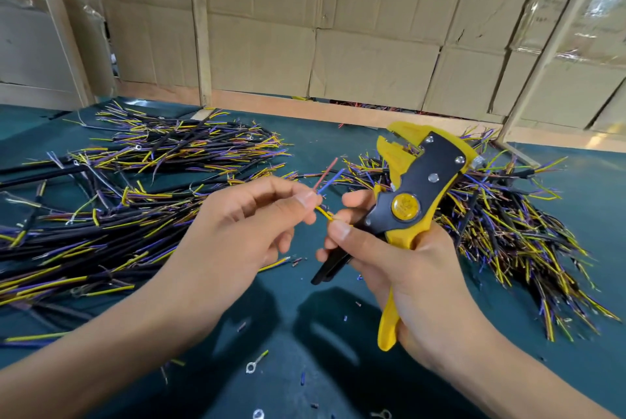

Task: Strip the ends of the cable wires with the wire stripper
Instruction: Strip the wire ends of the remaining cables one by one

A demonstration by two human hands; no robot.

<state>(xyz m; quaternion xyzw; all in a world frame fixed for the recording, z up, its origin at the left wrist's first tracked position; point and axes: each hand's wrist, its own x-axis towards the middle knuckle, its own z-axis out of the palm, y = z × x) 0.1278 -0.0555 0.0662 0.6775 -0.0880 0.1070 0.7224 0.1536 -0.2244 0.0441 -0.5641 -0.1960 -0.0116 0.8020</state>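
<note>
item: yellow-and-black plastic wire stripper [411,205], taken as the landmark; it is held upright above the dark teal table cover [298,327], its toothed head pointing up and away.

surroundings: left of the stripper, a wide heap of cut black cables with yellow, purple and blue wire ends [135,188] is spread over the cover. right of and behind the stripper, a second dense heap of the same cables [515,222] is piled, touching nothing in the hands. below the stripper, small snipped bits of insulation [302,378] and a silver ring terminal on a green-yellow lead [255,362] are scattered on the cover. behind it, a wall of flattened brown cardboard sheets [338,29] is seen, framed by pale wooden posts [200,26].

right hand [416,280]: the yellow handle is gripped by curled fingers and pressed into the palm; the black handle stands out toward the left from under the fingers. the thumb and forefinger are closed in a pinch on the thin yellow wire [326,212] just left of the stripper's pivot.

left hand [244,232]: fingers are curled; thumb and forefinger pinch the same short cable at the point where its wires fan out. a red wire end [326,173] and a blue wire end [330,180] project upward from the pinch, left of the stripper's head and apart from its jaws. the jaws stand slightly parted, with nothing between them.
</note>
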